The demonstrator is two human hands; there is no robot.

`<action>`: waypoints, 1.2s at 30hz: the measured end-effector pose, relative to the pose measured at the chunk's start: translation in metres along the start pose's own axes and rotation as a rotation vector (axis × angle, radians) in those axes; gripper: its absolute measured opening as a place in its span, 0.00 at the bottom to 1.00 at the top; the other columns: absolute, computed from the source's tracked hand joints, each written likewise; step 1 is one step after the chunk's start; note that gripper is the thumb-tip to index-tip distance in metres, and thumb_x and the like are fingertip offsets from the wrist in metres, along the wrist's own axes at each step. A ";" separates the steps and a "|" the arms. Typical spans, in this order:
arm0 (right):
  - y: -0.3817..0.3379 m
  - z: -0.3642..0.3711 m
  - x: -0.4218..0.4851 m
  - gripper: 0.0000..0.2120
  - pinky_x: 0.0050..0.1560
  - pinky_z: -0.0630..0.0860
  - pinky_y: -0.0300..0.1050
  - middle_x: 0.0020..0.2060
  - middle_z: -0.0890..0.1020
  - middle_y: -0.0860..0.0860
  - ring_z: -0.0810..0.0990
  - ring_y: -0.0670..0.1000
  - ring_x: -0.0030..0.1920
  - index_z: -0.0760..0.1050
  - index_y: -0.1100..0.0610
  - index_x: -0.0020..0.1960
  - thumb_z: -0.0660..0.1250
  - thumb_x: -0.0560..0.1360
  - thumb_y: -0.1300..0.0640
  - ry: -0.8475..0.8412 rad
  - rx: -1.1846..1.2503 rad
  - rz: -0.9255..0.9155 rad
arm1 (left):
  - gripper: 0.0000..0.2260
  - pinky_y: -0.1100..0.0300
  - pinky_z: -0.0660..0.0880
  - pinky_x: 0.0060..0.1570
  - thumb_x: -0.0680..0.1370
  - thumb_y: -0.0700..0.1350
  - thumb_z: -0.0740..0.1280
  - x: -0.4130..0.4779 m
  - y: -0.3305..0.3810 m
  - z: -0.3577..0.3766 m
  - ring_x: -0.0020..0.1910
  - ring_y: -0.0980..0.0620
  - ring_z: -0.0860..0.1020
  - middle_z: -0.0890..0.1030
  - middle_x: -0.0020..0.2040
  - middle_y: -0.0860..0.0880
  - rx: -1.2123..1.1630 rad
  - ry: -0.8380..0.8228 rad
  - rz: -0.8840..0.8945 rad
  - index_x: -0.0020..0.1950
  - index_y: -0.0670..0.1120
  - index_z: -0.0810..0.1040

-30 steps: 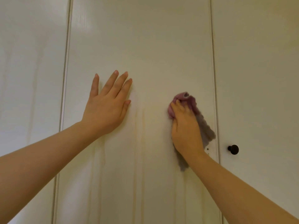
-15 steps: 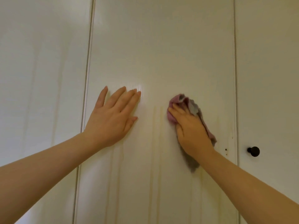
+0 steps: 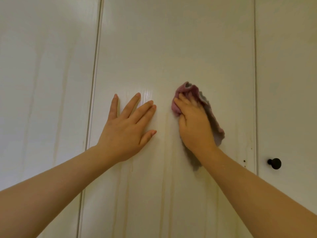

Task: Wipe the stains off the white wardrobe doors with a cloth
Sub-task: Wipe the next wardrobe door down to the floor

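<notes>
The middle white wardrobe door (image 3: 175,48) fills the view. Faint yellowish drip streaks (image 3: 169,160) run down it between my hands. My left hand (image 3: 127,129) lies flat on the door with fingers straight and spread. My right hand (image 3: 193,124) presses a crumpled pink and grey cloth (image 3: 187,91) against the door, fingers curled over it. Part of the cloth hangs below my right wrist; the rest is hidden under the hand.
A neighbouring door panel (image 3: 44,83) with faint streaks stands at the left. At the right another door (image 3: 288,66) carries a round black knob (image 3: 275,163). Small dark specks (image 3: 244,161) sit near the middle door's right edge.
The view has shifted so the doors and knob sit further right. My right hand with the cloth has moved left, closer to my left hand, which stays flat on the door.
</notes>
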State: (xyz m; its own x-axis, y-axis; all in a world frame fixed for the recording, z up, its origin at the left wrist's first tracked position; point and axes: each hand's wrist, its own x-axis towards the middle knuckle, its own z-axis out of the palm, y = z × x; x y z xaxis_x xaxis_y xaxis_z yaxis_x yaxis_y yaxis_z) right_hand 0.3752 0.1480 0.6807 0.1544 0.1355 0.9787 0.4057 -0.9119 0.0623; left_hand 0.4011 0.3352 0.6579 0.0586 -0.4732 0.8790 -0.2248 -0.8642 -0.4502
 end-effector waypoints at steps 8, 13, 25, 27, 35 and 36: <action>-0.009 -0.009 -0.010 0.21 0.68 0.53 0.36 0.60 0.76 0.62 0.72 0.60 0.64 0.75 0.68 0.60 0.53 0.71 0.66 -0.144 0.017 -0.192 | 0.24 0.41 0.49 0.68 0.80 0.51 0.50 -0.008 -0.007 -0.010 0.72 0.43 0.61 0.71 0.70 0.44 -0.046 0.113 -0.051 0.72 0.42 0.67; -0.022 0.013 -0.026 0.21 0.70 0.52 0.43 0.59 0.77 0.62 0.71 0.62 0.64 0.75 0.68 0.59 0.53 0.71 0.65 -0.086 -0.067 -0.241 | 0.22 0.44 0.49 0.69 0.80 0.47 0.51 -0.019 -0.018 -0.008 0.71 0.44 0.59 0.70 0.71 0.43 -0.073 0.147 -0.133 0.72 0.41 0.66; -0.045 0.031 -0.041 0.19 0.71 0.53 0.45 0.60 0.77 0.61 0.71 0.60 0.64 0.75 0.67 0.60 0.51 0.78 0.62 -0.202 0.006 -0.442 | 0.25 0.49 0.46 0.70 0.79 0.47 0.50 -0.055 -0.041 -0.003 0.72 0.41 0.62 0.66 0.72 0.39 -0.104 0.068 -0.382 0.73 0.37 0.62; -0.041 0.024 -0.046 0.20 0.72 0.55 0.47 0.62 0.76 0.59 0.69 0.57 0.65 0.74 0.66 0.62 0.48 0.81 0.59 -0.289 0.019 -0.553 | 0.25 0.47 0.47 0.70 0.79 0.48 0.50 -0.063 -0.044 0.000 0.73 0.42 0.60 0.65 0.73 0.40 -0.101 0.046 -0.401 0.73 0.37 0.62; -0.055 0.037 -0.001 0.22 0.69 0.58 0.51 0.59 0.78 0.61 0.73 0.62 0.63 0.76 0.67 0.59 0.52 0.70 0.63 -0.162 -0.024 -0.377 | 0.24 0.46 0.50 0.69 0.80 0.48 0.50 -0.067 -0.045 0.003 0.72 0.43 0.61 0.66 0.73 0.40 -0.059 0.045 -0.413 0.73 0.37 0.64; -0.052 0.043 -0.017 0.22 0.69 0.57 0.51 0.60 0.77 0.61 0.72 0.61 0.64 0.75 0.66 0.60 0.52 0.71 0.63 -0.233 -0.029 -0.490 | 0.24 0.46 0.52 0.69 0.80 0.48 0.50 -0.068 -0.045 0.003 0.72 0.42 0.62 0.66 0.72 0.40 -0.057 0.046 -0.414 0.72 0.37 0.65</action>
State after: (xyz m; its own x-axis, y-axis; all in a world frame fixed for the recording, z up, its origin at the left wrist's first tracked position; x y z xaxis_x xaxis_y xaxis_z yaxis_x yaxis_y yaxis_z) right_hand 0.3900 0.2101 0.6527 0.1504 0.6269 0.7645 0.4561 -0.7300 0.5090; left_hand 0.4100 0.4059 0.6183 0.1123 -0.0784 0.9906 -0.2449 -0.9683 -0.0489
